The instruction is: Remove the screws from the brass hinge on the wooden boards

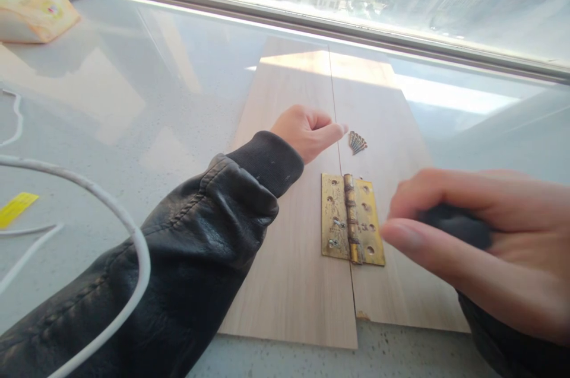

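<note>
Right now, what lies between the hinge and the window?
In the head view, a fan of screws on the right-hand board, with your left hand close beside it.

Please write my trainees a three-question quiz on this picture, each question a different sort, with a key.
1. Multiple choice. The brass-coloured hinge lies across:
a) the window frame
b) the seam between two boards
c) the yellow label
2. True or false? The fanned screws lie on the right-hand board.
3. Fill in the gap. The dark object is held in the fingers of the ____ hand.

Key: 1. b; 2. true; 3. right.
</note>
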Tool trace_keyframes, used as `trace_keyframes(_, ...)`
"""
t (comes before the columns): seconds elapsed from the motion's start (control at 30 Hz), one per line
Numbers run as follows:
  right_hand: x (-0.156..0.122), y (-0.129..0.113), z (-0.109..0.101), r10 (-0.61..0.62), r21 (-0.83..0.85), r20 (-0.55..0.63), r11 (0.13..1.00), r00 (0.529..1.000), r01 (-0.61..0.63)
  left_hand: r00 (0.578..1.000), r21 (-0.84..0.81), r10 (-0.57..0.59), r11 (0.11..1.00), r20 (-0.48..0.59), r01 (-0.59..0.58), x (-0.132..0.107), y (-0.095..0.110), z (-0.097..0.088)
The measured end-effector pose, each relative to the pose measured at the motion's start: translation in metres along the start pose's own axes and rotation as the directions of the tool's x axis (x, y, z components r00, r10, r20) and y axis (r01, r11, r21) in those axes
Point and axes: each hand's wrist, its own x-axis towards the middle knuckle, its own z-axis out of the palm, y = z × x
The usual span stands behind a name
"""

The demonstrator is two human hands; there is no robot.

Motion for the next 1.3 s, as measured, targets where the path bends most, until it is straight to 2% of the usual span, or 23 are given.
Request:
trace_keyframes(0.07, 0.006, 0.004, 0.004, -0.013, -0.264, 0.126, 0.963, 0.992, 0.046, 1.0, 0.0, -0.009, 1.0, 0.003, 0.009, 0.0, 0.001, 0.0)
trace_keyframes(0.13, 0.007, 0.008, 0.011, -0.01, -0.448, 0.223, 0.887, 0.975, 0.112, 1.0, 0.002, -0.013, 1.0, 0.003, 0.013, 0.0, 0.001, 0.0)
trace_keyframes(0.3, 0.002, 0.011, 0.024, -0.129, -0.665, 0.259, 0.695, 0.957, 0.274, 1.0, -0.003, 0.005, 1.0, 0.006, -0.005, 0.001, 0.0, 0.0)
trace_keyframes(0.4, 0.001, 0.009, 0.023, -0.142, -0.673, 0.305, 0.667, 0.942, 0.319, 1.0, -0.005, 0.011, 1.0, 0.009, -0.011, 0.001, -0.002, 0.0)
trace_keyframes(0.63, 0.006, 0.011, 0.015, -0.227, -0.571, 0.413, 0.69, 0.882, 0.445, 1.0, -0.007, 0.021, 1.0, 0.005, -0.021, 0.001, -0.003, 0.0)
trace_keyframes(0.87, 0.009, 0.013, 0.011, -0.345, -0.436, 0.389, 0.748, 0.854, 0.501, 0.999, -0.017, 0.04, 0.999, 0.007, -0.04, 0.001, -0.004, 0.0)
trace_keyframes(0.93, 0.012, 0.014, 0.006, -0.356, -0.375, 0.302, 0.809, 0.884, 0.453, 0.999, -0.019, 0.03, 0.999, 0.011, -0.03, 0.002, -0.005, 0.001)
trace_keyframes(0.97, 0.014, 0.016, 0.003, -0.329, -0.365, 0.226, 0.844, 0.917, 0.393, 1.0, -0.02, 0.024, 1.0, 0.012, -0.024, 0.002, -0.005, 0.001)
trace_keyframes(1.03, 0.019, 0.025, -0.004, -0.2, -0.385, 0.013, 0.903, 0.98, 0.189, 1.0, -0.023, 0.018, 1.0, 0.008, -0.018, 0.003, -0.005, 0.0)
trace_keyframes(1.07, 0.022, 0.032, -0.008, -0.091, -0.412, -0.107, 0.91, 0.99, 0.039, 1.0, -0.024, 0.018, 1.0, 0.007, -0.018, 0.003, -0.005, 0.0)
trace_keyframes(1.1, 0.025, 0.04, -0.011, 0.019, -0.411, -0.212, 0.905, 0.977, -0.107, 1.0, -0.024, 0.016, 1.0, 0.007, -0.016, 0.003, -0.005, 0.0)
trace_keyframes(1.13, 0.027, 0.048, -0.013, 0.095, -0.397, -0.277, 0.895, 0.956, -0.204, 1.0, -0.023, 0.013, 1.0, 0.009, -0.013, 0.003, -0.005, 0.0)
trace_keyframes(1.2, 0.031, 0.066, -0.014, 0.146, -0.379, -0.316, 0.886, 0.937, -0.267, 1.0, -0.023, 0.012, 1.0, 0.012, -0.012, 0.003, -0.005, 0.0)
trace_keyframes(1.3, 0.034, 0.085, -0.01, 0.1, -0.384, -0.249, 0.903, 0.963, -0.193, 1.0, -0.031, 0.008, 0.999, 0.016, -0.007, 0.002, -0.004, 0.0)
